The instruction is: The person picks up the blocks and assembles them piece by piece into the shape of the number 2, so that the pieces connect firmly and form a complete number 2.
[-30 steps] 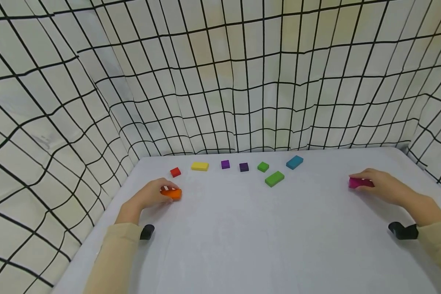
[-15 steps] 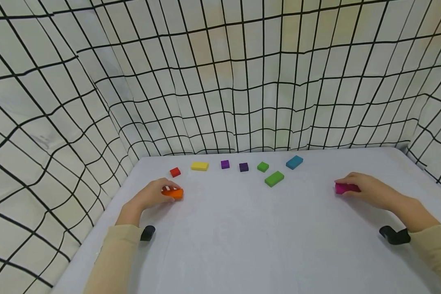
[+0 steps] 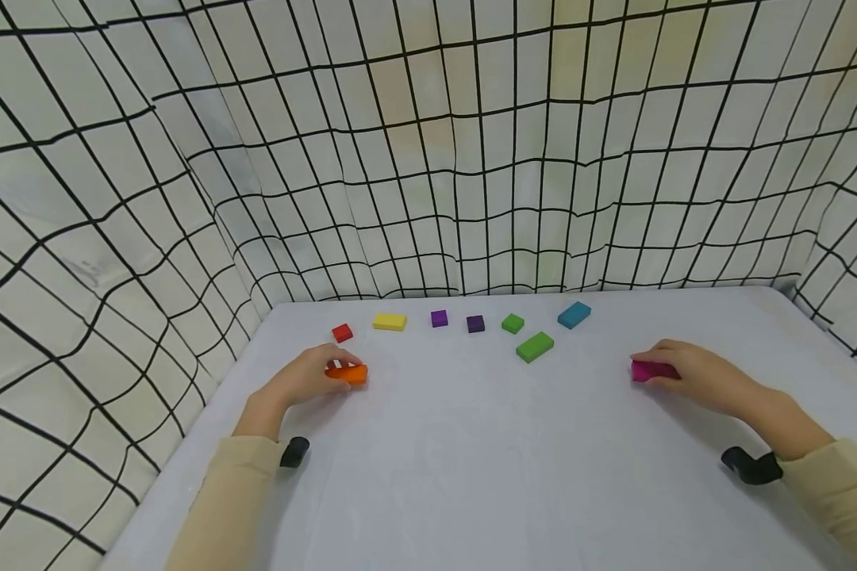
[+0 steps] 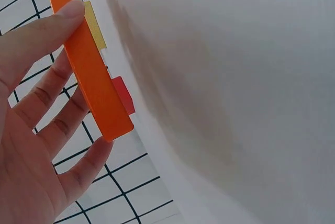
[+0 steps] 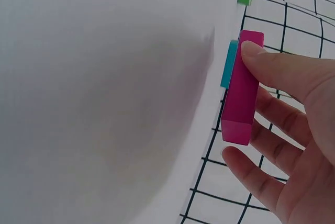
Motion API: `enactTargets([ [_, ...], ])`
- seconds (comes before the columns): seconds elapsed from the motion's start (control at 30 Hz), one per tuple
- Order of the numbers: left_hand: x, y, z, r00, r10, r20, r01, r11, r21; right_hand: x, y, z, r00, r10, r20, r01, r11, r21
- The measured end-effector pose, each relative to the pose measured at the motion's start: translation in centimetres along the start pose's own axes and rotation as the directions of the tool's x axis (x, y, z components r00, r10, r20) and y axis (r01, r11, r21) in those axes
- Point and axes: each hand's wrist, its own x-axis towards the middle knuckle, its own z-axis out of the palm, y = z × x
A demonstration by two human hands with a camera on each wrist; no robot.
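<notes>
My left hand (image 3: 307, 378) grips a long orange block (image 4: 91, 67) between thumb and fingers, just above the left side of the white table. In the left wrist view the thumb lies across one face and the fingers are behind it. My right hand (image 3: 707, 377) holds a magenta block (image 5: 243, 93) at the right side, its thumb pressing the near face in the right wrist view. A shadow under each hand falls on the table (image 3: 457, 460). Nearest the left hand is a small red block (image 3: 342, 333). Between the hands lies a long green block (image 3: 535, 347).
Along the far edge sit a yellow block (image 3: 390, 321), a purple block (image 3: 439, 318), a dark purple block (image 3: 475, 323), a small green block (image 3: 513, 323) and a blue block (image 3: 574, 315). Behind them rises a white wall with black netting (image 3: 464, 170), which also flanks the sides.
My right hand has moved left toward the middle with the magenta block. The left hand has shifted slightly right with the orange block. The blocks on the table stay put.
</notes>
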Motion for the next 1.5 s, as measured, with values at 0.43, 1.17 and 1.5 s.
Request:
enactTargets([
  [0.43, 0.3, 1.5, 0.7, 0.999, 0.038, 0.012, -0.038, 0.999, 0.028, 0.8, -1.9, 0.5, 0.999, -0.04, 0.011, 0.039, 0.999, 0.023],
  [1.17, 0.5, 4.0, 1.9, 0.998, 0.045, 0.049, -0.049, 0.995, 0.083, 1.5, -4.6, 1.4, 0.991, -0.129, 0.022, 0.129, 0.992, 0.003],
  [1.5, 0.7, 5.0, 2.6, 0.99, 0.112, 0.081, -0.119, 0.989, 0.093, 1.7, -5.8, 1.7, 0.986, -0.163, 0.024, 0.163, 0.987, 0.003],
])
